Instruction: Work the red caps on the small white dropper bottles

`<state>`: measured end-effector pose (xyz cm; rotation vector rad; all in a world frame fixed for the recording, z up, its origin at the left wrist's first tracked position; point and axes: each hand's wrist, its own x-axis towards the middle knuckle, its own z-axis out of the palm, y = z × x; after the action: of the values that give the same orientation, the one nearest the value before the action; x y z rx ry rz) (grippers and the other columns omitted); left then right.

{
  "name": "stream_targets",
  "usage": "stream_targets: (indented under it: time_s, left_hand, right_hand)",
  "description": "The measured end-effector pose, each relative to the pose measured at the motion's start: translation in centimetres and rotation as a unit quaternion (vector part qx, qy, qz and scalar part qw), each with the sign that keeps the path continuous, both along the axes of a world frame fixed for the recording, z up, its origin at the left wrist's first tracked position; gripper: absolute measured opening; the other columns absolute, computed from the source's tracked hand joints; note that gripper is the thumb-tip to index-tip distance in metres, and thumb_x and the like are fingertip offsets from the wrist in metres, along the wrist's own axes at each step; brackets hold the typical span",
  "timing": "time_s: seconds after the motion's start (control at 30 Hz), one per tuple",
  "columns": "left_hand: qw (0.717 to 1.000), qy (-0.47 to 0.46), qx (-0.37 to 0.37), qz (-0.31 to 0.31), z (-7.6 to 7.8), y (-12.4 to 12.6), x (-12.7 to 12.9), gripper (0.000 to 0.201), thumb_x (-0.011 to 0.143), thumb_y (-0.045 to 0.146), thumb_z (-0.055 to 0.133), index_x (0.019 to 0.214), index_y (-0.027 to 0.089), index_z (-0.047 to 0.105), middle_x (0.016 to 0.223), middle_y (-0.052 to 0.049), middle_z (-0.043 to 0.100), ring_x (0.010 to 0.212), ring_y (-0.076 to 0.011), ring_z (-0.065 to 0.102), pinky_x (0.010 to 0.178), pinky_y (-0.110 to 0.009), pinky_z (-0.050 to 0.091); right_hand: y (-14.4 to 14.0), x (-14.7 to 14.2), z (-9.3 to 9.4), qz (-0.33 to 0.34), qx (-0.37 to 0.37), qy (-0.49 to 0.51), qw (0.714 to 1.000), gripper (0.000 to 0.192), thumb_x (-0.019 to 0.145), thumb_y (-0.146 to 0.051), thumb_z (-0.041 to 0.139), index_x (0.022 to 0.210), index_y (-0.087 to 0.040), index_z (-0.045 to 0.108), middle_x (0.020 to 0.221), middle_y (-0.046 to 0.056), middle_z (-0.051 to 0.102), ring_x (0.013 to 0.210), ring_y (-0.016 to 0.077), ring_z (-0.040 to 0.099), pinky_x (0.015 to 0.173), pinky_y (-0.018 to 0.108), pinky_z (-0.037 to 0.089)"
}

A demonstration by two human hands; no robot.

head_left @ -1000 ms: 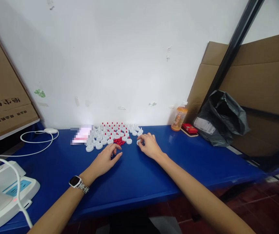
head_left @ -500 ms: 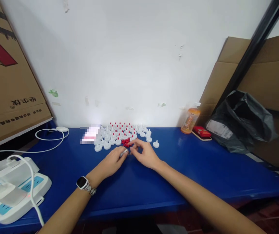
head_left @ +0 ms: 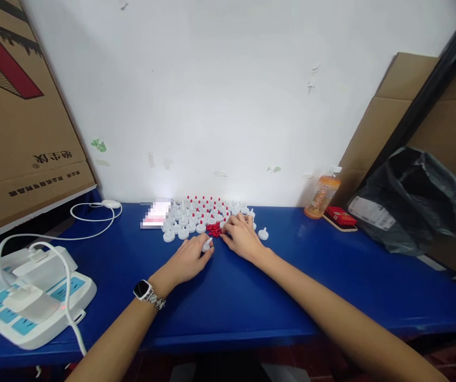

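My left hand [head_left: 190, 258] is closed around a white nozzle cap [head_left: 207, 244], its narrow spout pointing up and to the right with no red tip on it. Just beyond lies a small pile of red tips [head_left: 214, 229]. My right hand [head_left: 241, 237] reaches to the right side of that pile, fingers spread and bent over the white caps behind it, thumb beside the red tips. Nothing shows in its fingers, though the fingertips are partly hidden. Several white nozzle caps [head_left: 183, 233] stand along the wall, many with red tips on their spouts.
One white cap [head_left: 263, 234] stands apart at the right. A blurred-out bright panel [head_left: 158, 213] lies left of the caps. A power strip [head_left: 32, 297] with cables sits at the left. An orange drink bottle [head_left: 323, 193], red box [head_left: 340, 216] and grey plastic bag [head_left: 406, 201] are at the right.
My right hand has shifted from the front of the red pile to its right side, over the white caps. The left hand's white cap now shows more clearly. The view has turned slightly left.
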<state>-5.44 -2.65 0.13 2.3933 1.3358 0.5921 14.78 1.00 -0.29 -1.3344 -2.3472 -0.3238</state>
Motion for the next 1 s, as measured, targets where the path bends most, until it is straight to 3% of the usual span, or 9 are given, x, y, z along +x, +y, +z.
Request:
stream_targets:
  time_s: [0.17, 0.33, 0.47, 0.57, 0.7, 0.87, 1.0]
  left_hand:
    - [1.0, -0.015, 0.0, -0.002, -0.1, -0.1, 0.1, 0.025, 0.098, 0.04, 0.037, 0.098, 0.022, 0.055, 0.097, -0.005, 0.068, 0.092, -0.024, 0.062, 0.081, -0.036, 0.043]
    - [1.0, -0.015, -0.008, -0.003, 0.0, -0.2, 0.4, 0.029, 0.098, 0.042, 0.037, 0.104, 0.022, 0.057, 0.094, -0.005, 0.068, 0.09, -0.0243, 0.062, 0.08, -0.036, 0.042]
    - [1.0, -0.01, -0.016, -0.003, 0.2, -0.2, 0.5, 0.03, 0.097, 0.043, 0.038, 0.107, 0.022, 0.057, 0.094, -0.004, 0.068, 0.091, -0.0241, 0.062, 0.08, -0.035, 0.042]
    - [1.0, -0.003, -0.012, -0.001, 0.0, -0.1, 0.5, 0.032, 0.098, 0.044, 0.037, 0.109, 0.022, 0.058, 0.095, -0.005, 0.067, 0.094, -0.0245, 0.061, 0.083, -0.036, 0.042]
    - [1.0, 0.008, -0.001, -0.017, -0.5, -0.1, 0.6, 0.034, 0.098, 0.046, 0.037, 0.112, 0.022, 0.057, 0.099, -0.006, 0.067, 0.095, -0.0245, 0.06, 0.088, -0.038, 0.042]
    - [1.0, 0.0, 0.013, -0.029, -0.7, -0.5, 0.9, 0.034, 0.098, 0.046, 0.038, 0.111, 0.021, 0.057, 0.098, -0.006, 0.066, 0.096, -0.0256, 0.061, 0.089, -0.041, 0.045]
    - [0.999, -0.022, 0.009, -0.029, -0.7, -0.6, 1.0, 0.035, 0.099, 0.046, 0.037, 0.113, 0.02, 0.055, 0.103, -0.009, 0.068, 0.101, -0.0277, 0.063, 0.091, -0.044, 0.047]
  right_hand:
    - [-0.8, -0.2, 0.2, 0.005, 0.003, 0.036, 0.999, 0.015, 0.092, -0.03, 0.057, 0.086, -0.019, 0.066, 0.1, 0.01, 0.065, 0.101, 0.026, 0.049, 0.089, 0.042, 0.03]
    - [-1.5, 0.4, 0.9, 0.019, -0.021, 0.189, 0.982, 0.012, 0.092, -0.028, 0.057, 0.087, -0.02, 0.065, 0.092, 0.004, 0.07, 0.098, 0.0219, 0.055, 0.09, 0.04, 0.031]
    - [-1.3, 1.0, 0.8, 0.064, -0.101, 0.326, 0.938, 0.013, 0.09, -0.03, 0.059, 0.088, -0.021, 0.068, 0.084, 0.001, 0.071, 0.083, 0.0174, 0.061, 0.082, 0.033, 0.039]
    - [-1.2, 0.6, 0.3, 0.11, -0.172, 0.419, 0.885, 0.02, 0.09, -0.037, 0.06, 0.088, -0.019, 0.069, 0.08, 0.002, 0.071, 0.071, 0.015, 0.06, 0.067, 0.028, 0.042]
    - [-1.5, -0.6, -0.3, 0.177, -0.263, 0.478, 0.819, 0.026, 0.086, -0.043, 0.065, 0.086, -0.018, 0.07, 0.079, 0.003, 0.071, 0.071, 0.0157, 0.062, 0.067, 0.027, 0.045]
    - [-1.9, -1.6, -0.7, 0.187, -0.285, 0.513, 0.788, 0.026, 0.08, -0.043, 0.072, 0.084, -0.017, 0.068, 0.073, 0.002, 0.068, 0.066, 0.0144, 0.061, 0.064, 0.026, 0.046]
    - [-2.5, -2.4, -1.2, 0.147, -0.234, 0.567, 0.776, 0.025, 0.079, -0.04, 0.073, 0.075, -0.018, 0.062, 0.067, 0.0, 0.065, 0.06, 0.0132, 0.058, 0.059, 0.025, 0.044]
